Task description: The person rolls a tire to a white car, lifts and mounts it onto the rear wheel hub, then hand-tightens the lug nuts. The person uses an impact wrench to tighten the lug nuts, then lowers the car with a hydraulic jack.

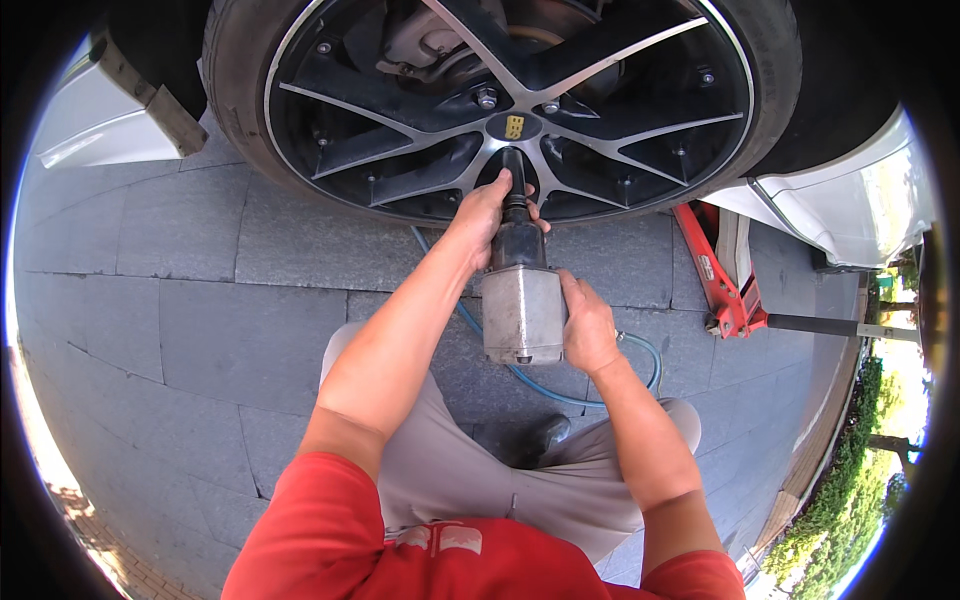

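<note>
An impact wrench (pixel 523 310) with a grey metal body and a black nose points away from me at the car wheel (pixel 430 130). Its long black socket (pixel 513 165) reaches in among the spokes just below the centre cap (pixel 514 126); whether it sits on a nut is hidden. My left hand (pixel 487 215) wraps round the nose and socket end. At the right side of the body, my right hand (pixel 588 320) is closed round the tool's grip, which is mostly out of sight. Two lug nuts (pixel 487 98) show above the cap.
A blue air hose (pixel 655 365) loops over the grey paving below the wrench. To the right, a red floor jack (pixel 728 285) with a long handle (pixel 815 325) stands beside the silver car body (pixel 850 200). My bent legs (pixel 450 460) are close underneath. Green bushes (pixel 840 510) line the right edge.
</note>
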`<state>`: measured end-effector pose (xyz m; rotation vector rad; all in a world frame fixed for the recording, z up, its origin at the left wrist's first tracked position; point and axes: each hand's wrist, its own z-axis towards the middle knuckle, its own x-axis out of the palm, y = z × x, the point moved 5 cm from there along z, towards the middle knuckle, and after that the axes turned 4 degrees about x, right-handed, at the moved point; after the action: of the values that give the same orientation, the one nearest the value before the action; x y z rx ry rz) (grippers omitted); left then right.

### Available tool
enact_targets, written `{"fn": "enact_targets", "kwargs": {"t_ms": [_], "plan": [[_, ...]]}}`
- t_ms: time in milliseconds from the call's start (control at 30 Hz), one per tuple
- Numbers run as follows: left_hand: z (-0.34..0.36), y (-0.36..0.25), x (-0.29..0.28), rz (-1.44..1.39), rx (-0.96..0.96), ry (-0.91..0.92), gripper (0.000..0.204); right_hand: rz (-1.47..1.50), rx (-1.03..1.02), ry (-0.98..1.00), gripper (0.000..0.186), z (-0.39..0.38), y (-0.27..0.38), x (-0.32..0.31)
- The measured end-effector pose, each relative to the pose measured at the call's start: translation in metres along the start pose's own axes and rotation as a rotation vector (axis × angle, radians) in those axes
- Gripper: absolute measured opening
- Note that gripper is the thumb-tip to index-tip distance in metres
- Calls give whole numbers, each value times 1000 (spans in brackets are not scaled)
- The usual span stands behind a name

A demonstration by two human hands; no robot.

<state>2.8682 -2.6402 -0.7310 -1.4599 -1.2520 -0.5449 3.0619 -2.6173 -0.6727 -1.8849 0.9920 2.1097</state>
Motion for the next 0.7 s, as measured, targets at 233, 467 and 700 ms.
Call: {"fn": "enact_targets", "kwargs": {"t_ms": [233,467,700], "plan": [[13,-6,-11,97,-6,-73,47,27,-19,-26,59,12,-9,22],[20,-10,-3,183,22,-156,40,159,-52,-33,59,22,-35,45],[21,-24,6,419,127,-235,39,380,-67,-19,59,34,-39,67]]}}
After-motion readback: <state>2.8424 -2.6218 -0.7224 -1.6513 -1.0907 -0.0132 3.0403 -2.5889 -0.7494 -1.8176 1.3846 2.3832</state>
